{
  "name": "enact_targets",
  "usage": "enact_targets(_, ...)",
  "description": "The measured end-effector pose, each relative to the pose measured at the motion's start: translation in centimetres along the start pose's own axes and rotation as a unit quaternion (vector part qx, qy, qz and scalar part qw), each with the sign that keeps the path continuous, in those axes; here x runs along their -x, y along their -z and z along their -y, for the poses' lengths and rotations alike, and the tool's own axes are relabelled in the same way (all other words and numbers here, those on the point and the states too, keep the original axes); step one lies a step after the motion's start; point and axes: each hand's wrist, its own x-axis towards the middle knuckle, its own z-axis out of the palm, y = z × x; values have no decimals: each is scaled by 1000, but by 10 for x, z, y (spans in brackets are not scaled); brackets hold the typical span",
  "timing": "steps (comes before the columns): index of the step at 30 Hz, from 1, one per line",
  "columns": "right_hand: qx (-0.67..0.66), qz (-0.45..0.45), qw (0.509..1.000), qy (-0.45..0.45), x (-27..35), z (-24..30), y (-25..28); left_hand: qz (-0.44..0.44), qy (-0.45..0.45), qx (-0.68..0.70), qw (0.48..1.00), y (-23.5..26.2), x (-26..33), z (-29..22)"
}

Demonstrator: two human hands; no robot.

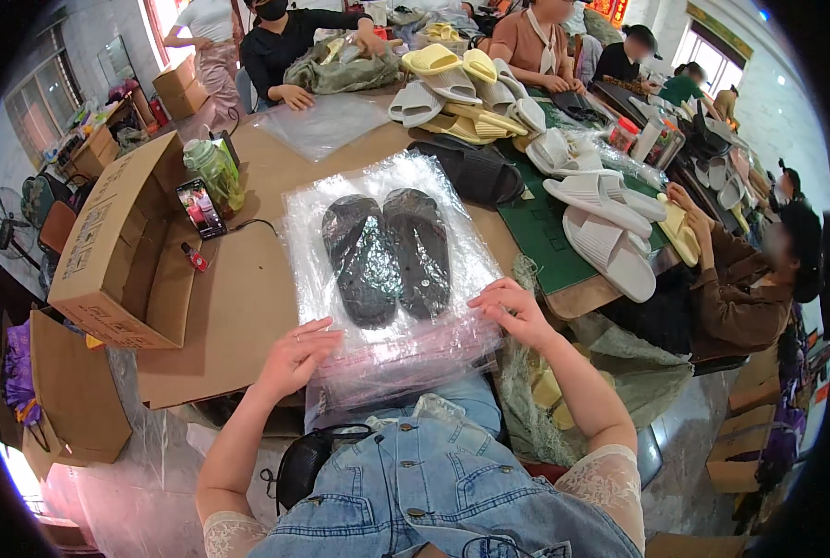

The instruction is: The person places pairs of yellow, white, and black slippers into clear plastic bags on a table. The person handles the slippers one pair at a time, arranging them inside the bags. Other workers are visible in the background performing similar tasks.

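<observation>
A pair of dark slippers [420, 256] lies side by side under clear film on a stack of clear plastic bags [305, 244] in front of me. The front ends of the bags, with a pinkish strip, hang over the table edge toward my lap. My left hand [299, 358] rests at the near left corner of the bags, fingers stretched out over the film. At the near right side, my right hand [517, 314] touches the film with its fingers apart and slightly bent. Neither thumb shows clearly.
An open cardboard box [122, 246] stands left, beside a phone [199, 206], a green bottle [215, 172] and a small red item [194, 257]. Grey slippers [608, 251], yellow slippers [431, 59] and black slippers [471, 172] lie beyond. Several people sit around; one at right holds a yellow slipper [680, 231].
</observation>
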Motion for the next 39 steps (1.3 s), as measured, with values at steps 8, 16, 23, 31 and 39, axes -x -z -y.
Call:
enact_targets(8,-236,-130,932,-244,-31,-22,-19,-118,207,158,958,-18,-25,19)
enact_targets(16,282,-247,923,-92,-64,-8,-37,-170,278,166,931,-31,-57,27)
enact_targets(23,243,-52,944,217,-70,47,-119,-182,277,138,933,-32,-56,23)
enact_targets(31,339,68,938,-7,-75,28,-124,-172,284,132,934,-26,-38,41)
enact_targets(39,405,18,913,-34,-69,17,-119,-132,-55,-309,940,-46,-67,-52)
